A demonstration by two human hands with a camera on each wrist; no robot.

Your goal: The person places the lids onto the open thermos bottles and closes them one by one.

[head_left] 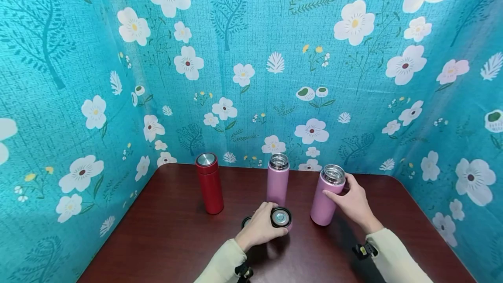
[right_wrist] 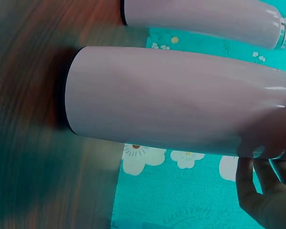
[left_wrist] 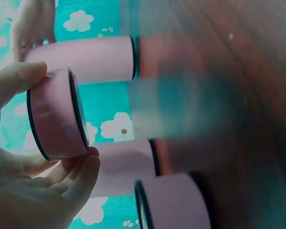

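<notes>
My left hand (head_left: 262, 226) pinches a pink lid (left_wrist: 57, 117) with black edges between thumb and fingers, its silvery inner face turned up in the head view. A second pink lid (left_wrist: 176, 202) sits on the table close by, mostly hidden behind that hand in the head view. With thumb and fingers, my right hand (head_left: 353, 200) grips the wider pink thermos (head_left: 324, 198) near its top. This thermos has no lid on, and its steel mouth shows. Left of it stands a slimmer pink thermos (head_left: 277, 184), also uncapped.
A red thermos (head_left: 210, 189) with its lid on stands at the left on the dark wooden table (head_left: 169, 230). Blue floral cloth (head_left: 243, 112) hangs behind the table and along both sides.
</notes>
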